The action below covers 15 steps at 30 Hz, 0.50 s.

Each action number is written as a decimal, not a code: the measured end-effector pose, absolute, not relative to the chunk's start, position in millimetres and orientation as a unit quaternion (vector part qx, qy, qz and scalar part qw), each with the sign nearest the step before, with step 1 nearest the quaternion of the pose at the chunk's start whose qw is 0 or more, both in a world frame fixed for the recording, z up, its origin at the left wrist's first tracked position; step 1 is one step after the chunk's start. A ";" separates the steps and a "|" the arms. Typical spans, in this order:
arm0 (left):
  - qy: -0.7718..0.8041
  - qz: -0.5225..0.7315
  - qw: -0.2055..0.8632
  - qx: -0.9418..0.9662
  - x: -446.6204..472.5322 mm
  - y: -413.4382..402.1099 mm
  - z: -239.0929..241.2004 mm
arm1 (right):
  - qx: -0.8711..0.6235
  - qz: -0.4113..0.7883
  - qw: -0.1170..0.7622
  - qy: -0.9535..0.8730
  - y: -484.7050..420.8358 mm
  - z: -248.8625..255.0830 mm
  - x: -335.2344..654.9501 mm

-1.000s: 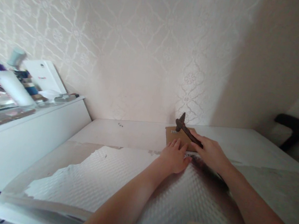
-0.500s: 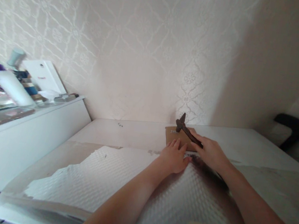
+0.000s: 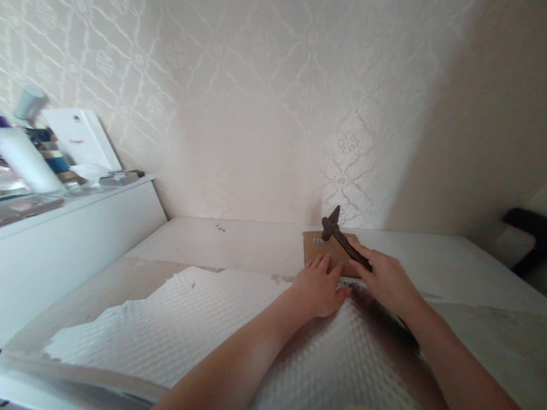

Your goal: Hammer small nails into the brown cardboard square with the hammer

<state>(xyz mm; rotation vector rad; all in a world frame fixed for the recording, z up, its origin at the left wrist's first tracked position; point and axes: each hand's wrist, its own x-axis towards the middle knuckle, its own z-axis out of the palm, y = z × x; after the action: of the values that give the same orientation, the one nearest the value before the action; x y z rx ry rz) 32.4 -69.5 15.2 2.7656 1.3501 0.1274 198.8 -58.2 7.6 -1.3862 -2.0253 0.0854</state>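
We see a pale worktop (image 3: 471, 271) against a patterned wall. At about one o'clock from centre, a small brown board (image 3: 321, 248) lies flat. Our right hand (image 3: 387, 284) has its grip closed around a dark hammer (image 3: 342, 239), whose head hangs just above the board. Our left hand (image 3: 317, 288) rests at the board's near edge, fingers flat, holding nothing. Bottles (image 3: 22, 158) crowd a shelf at nine o'clock.

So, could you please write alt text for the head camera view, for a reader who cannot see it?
At the far side of a white table, the right hand holds a dark hammer over a brown board, while the left hand rests flat at the board's near edge. A shelf of bottles stands at the left, below patterned wallpaper.
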 end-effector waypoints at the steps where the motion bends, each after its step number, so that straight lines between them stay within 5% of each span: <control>1: 0.438 0.043 0.031 0.898 32.4 -69.5 15.2 | -0.530 0.033 0.336 -0.778 -58.3 7.8 198.6; 15: 0.436 0.043 0.027 0.898 31.6 -70.3 15.4 | -0.544 0.026 0.342 -0.766 -57.5 5.2 199.7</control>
<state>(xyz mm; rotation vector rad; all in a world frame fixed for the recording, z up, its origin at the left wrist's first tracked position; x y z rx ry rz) 31.6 -70.3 15.4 2.7758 1.3477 0.1323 199.7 -57.5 5.2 -1.4155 -1.9912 0.0669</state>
